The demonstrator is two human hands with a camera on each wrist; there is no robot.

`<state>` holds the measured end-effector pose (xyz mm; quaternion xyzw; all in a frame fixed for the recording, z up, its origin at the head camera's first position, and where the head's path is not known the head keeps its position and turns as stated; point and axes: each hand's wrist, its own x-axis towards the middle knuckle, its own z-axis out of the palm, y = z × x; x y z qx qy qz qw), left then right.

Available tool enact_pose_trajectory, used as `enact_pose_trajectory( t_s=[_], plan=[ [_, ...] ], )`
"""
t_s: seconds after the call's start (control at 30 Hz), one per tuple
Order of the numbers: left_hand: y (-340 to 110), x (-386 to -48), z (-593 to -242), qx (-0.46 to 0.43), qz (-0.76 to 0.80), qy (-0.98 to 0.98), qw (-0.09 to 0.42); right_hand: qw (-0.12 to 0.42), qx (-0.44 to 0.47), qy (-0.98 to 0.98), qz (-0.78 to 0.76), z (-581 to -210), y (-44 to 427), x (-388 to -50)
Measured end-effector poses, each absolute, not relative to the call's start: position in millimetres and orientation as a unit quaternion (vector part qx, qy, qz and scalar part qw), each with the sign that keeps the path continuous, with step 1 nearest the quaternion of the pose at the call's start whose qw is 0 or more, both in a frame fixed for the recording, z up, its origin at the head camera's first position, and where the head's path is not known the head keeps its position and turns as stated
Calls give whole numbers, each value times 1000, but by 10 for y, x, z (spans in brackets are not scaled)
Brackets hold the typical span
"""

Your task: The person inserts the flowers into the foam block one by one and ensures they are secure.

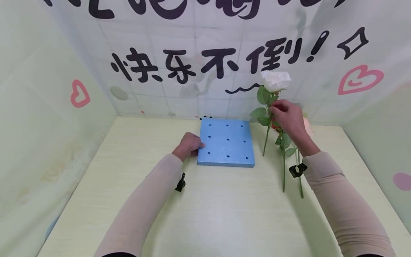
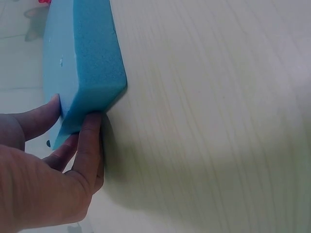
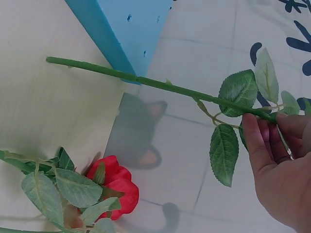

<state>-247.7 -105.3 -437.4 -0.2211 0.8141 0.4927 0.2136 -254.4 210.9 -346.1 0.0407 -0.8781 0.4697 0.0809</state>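
A white rose (image 1: 275, 81) with green leaves is held upright by my right hand (image 1: 289, 117), which pinches its stem (image 3: 180, 90) just below the bloom. The stem's lower end hangs to the right of a blue foam block (image 1: 226, 142) with several small holes in its top. At the block's left edge my left hand (image 1: 190, 145) grips it, thumb on top and fingers against the side (image 2: 87, 145). In the right wrist view a red rose (image 3: 116, 187) lies below the held stem. A pale pink flower (image 1: 307, 126) shows partly behind my right hand.
Two green stems (image 1: 284, 171) of the lying flowers stretch toward me on the pale wooden table (image 1: 212, 210). Behind the block rises a white backdrop (image 1: 179, 103) with black lettering, and similar cloth walls stand on both sides.
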Motion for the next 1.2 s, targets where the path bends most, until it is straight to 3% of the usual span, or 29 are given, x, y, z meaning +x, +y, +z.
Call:
enact_pose_trajectory(
  t_s=[1.2],
  plan=[
    [-1050, -2467, -4379, -216, 490, 819, 207, 125, 124, -851, 495, -2969, 1374, -2741]
  ],
)
